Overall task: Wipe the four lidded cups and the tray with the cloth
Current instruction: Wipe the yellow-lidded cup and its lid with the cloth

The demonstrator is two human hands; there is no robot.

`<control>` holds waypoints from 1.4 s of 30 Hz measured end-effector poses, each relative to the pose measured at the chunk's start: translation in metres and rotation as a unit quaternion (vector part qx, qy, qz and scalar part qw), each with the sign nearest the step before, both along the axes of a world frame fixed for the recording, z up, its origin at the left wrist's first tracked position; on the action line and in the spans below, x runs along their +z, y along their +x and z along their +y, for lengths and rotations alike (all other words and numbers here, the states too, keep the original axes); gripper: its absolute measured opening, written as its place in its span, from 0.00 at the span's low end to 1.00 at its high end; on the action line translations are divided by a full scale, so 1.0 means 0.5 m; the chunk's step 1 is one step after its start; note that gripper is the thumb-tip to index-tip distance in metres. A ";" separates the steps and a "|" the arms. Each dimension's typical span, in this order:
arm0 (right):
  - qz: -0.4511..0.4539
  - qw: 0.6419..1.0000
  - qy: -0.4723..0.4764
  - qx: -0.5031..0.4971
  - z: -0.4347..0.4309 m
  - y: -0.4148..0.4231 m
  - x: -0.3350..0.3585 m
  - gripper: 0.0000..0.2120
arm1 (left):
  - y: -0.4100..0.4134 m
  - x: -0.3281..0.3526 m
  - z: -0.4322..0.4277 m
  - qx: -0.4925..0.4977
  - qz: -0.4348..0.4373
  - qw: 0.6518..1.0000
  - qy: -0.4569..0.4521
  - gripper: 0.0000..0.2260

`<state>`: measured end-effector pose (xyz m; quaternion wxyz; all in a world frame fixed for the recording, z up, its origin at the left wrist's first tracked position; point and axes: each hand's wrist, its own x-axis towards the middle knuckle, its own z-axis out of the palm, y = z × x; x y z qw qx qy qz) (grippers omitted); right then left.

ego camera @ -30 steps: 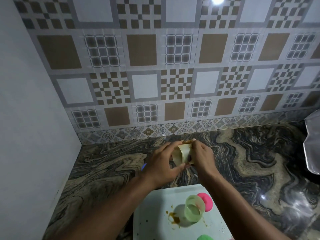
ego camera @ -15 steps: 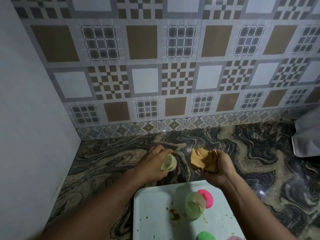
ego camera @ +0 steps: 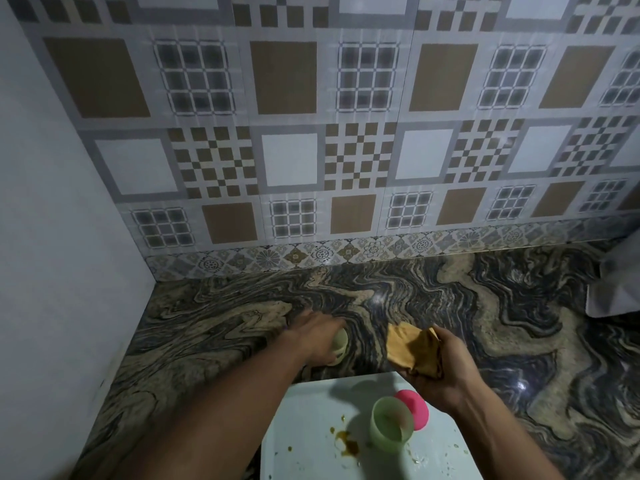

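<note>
left hand point(ego camera: 317, 339) gripping pale cup point(ego camera: 339, 342); right hand point(ego camera: 446, 375) clutching bunched orange cloth point(ego camera: 408, 348) just right of it, apart; green cup point(ego camera: 391, 427) on stained tray point(ego camera: 304, 438) lying nearer right hand.

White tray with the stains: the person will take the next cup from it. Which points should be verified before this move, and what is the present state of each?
1. Crumpled orange cloth in the right hand: ok, gripped.
2. Left hand free: not ok, it holds the small pale green plastic cup.
3. That cup set down on the dark marbled stone counter: cannot tell, the hand hides its base.
4. Translucent green plastic cup upright on the white plastic tray: ok.
5. Lid on that cup: not ok, it is open; a pink round lid lies beside it.
6. Tray surface clean: not ok, brown stains near the cup.
</note>
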<state>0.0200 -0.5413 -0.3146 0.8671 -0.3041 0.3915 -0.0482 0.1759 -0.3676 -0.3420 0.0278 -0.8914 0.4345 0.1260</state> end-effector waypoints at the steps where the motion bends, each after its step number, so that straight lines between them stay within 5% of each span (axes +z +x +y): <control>1: 0.001 1.000 0.001 0.001 0.003 0.001 -0.002 0.20 | 0.002 -0.005 0.000 -0.001 0.001 1.000 -0.002 0.27; 6: 0.009 1.000 -0.013 0.009 0.010 -0.002 0.003 0.18 | 0.001 -0.006 0.005 -0.022 -0.001 1.000 -0.014 0.37; 12: 0.019 0.998 -0.052 -0.006 -0.010 -0.047 0.005 0.16 | -0.117 0.045 -0.011 -0.119 0.018 0.984 -0.133 0.19; 20: 0.051 0.994 -0.083 -0.038 0.004 -0.094 -0.002 0.14 | -0.246 0.029 -0.024 -0.234 -0.021 0.971 -0.039 0.16; 25: 0.066 0.986 -0.144 -0.060 0.025 -0.110 0.002 0.14 | -0.237 0.020 -0.013 -0.203 -0.033 0.976 -0.076 0.08; 28: 0.048 0.968 -0.232 -0.081 0.036 -0.113 0.007 0.11 | -0.216 0.039 -0.005 -0.109 0.038 0.980 -0.163 0.10; 34: -0.028 0.860 -0.495 -0.120 0.087 -0.105 0.015 0.18 | -0.155 0.089 0.007 0.080 0.145 0.934 -0.316 0.08; 42: -0.041 0.881 -0.454 -0.123 0.089 -0.085 0.002 0.14 | -0.140 0.093 0.024 0.092 0.134 0.937 -0.311 0.09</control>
